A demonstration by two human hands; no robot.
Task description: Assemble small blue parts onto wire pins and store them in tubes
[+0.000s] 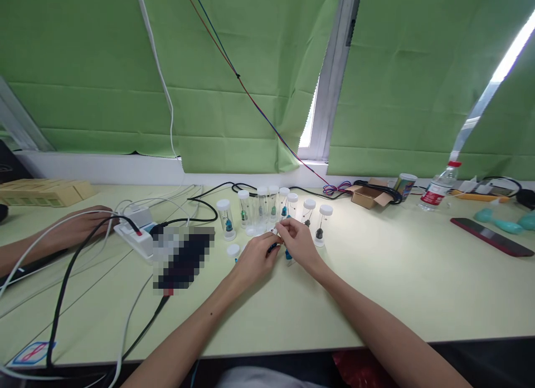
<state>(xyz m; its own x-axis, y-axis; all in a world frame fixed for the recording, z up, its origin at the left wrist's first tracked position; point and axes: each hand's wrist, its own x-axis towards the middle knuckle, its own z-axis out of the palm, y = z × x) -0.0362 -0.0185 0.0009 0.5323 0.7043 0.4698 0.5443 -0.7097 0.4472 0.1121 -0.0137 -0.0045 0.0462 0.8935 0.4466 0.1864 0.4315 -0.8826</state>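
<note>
At the middle of the table my hands meet in front of a cluster of clear tubes with white caps. My left hand (257,260) is closed on a small dark piece (273,248), mostly covered by the fingers. Right beside it, my right hand (298,243) pinches a small whitish part (275,231) between the fingertips; its kind is too small to tell. Just under the right hand lies a blue piece (288,255), partly hidden. A capped tube with a blue figure (228,225) stands to the left, and one with a dark figure (320,233) to the right.
A power strip (140,237) with cables and a blurred-out dark device (188,260) lie to the left, near another person's hand (94,221). Behind on the right are a cardboard box (368,197), a cup (404,186), a water bottle (438,190) and a red-edged phone (491,237).
</note>
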